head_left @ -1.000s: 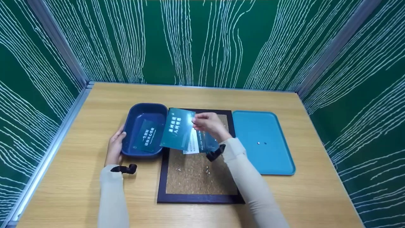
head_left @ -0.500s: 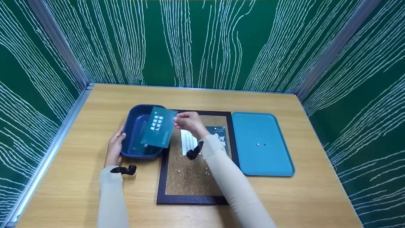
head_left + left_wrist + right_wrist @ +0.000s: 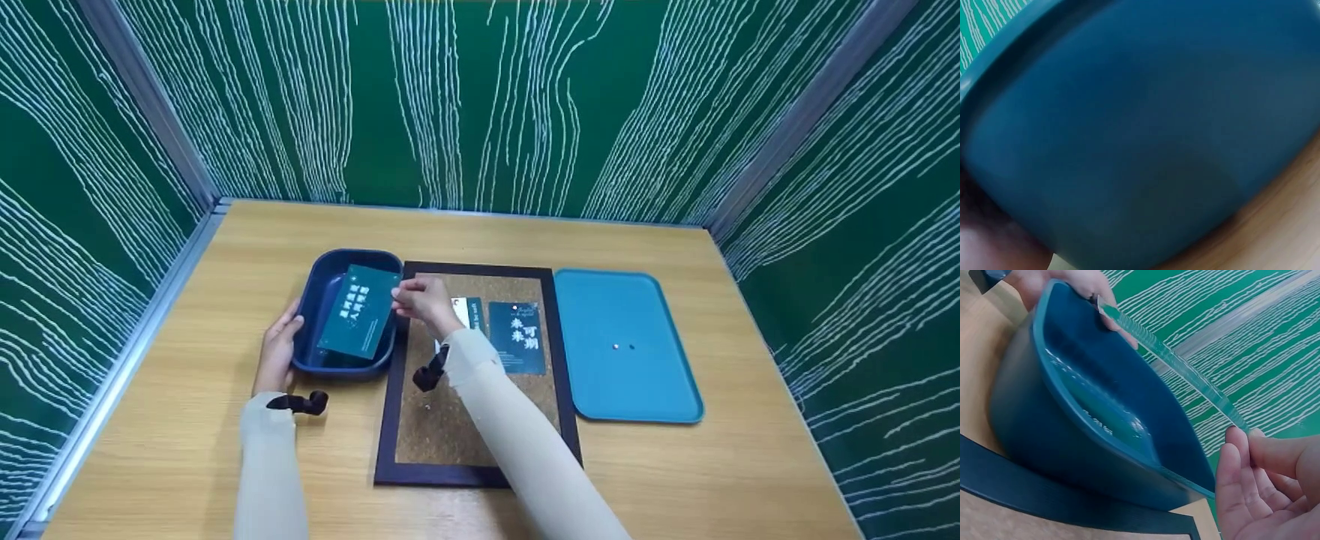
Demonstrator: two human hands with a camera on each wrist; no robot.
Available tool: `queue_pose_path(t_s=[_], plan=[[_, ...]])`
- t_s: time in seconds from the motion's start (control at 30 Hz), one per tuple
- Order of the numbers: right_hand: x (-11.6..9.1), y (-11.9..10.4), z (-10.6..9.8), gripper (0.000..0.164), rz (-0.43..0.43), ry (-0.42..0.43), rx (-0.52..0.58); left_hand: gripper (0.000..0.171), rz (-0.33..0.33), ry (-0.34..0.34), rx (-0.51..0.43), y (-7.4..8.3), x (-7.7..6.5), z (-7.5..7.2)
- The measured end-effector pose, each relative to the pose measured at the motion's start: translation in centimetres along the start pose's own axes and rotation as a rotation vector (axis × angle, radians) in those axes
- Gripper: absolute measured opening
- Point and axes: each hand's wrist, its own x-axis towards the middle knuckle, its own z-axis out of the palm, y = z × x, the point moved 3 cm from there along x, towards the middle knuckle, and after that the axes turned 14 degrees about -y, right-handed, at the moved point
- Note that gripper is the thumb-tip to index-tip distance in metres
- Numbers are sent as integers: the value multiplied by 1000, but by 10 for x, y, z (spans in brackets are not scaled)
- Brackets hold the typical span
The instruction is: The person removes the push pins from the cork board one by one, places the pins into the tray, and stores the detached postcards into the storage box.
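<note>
My right hand (image 3: 424, 300) pinches a dark green postcard (image 3: 358, 311) with white lettering by its right edge. The postcard is held above the dark blue basin (image 3: 319, 289), covering much of its inside in the head view. In the right wrist view, thumb and fingertips meet on the card's edge, and the card bends slightly. Another green card (image 3: 1098, 419) lies at the bottom of the basin. My left hand (image 3: 277, 341) holds the basin's left side, its thumb by the rim; the left wrist view is mostly filled by the basin wall (image 3: 1129, 140).
A dark-framed corkboard (image 3: 439, 442) lies right of the basin. On it are a green card with white characters (image 3: 517, 349) and a white-and-green card (image 3: 472, 311), partly behind the right arm. A turquoise tray (image 3: 630, 300) with two small pieces (image 3: 616, 346) lies further right.
My right hand has carried the postcard left from above the corkboard to over the basin, uncovering the cards on the board. The left hand has stayed at the basin.
</note>
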Motion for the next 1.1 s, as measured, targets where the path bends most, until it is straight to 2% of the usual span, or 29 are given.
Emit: queue_pose_path(t_s=[0.3, 0.6, 1.1], plan=[[5, 6, 10, 18, 18, 31, -43, 50, 6, 13, 7, -1, 0, -2], [5, 8, 11, 18, 35, 52, -78, 49, -16, 23, 28, -2, 2, -1], [6, 9, 14, 21, 17, 29, -81, 48, -34, 16, 20, -1, -1, 0]])
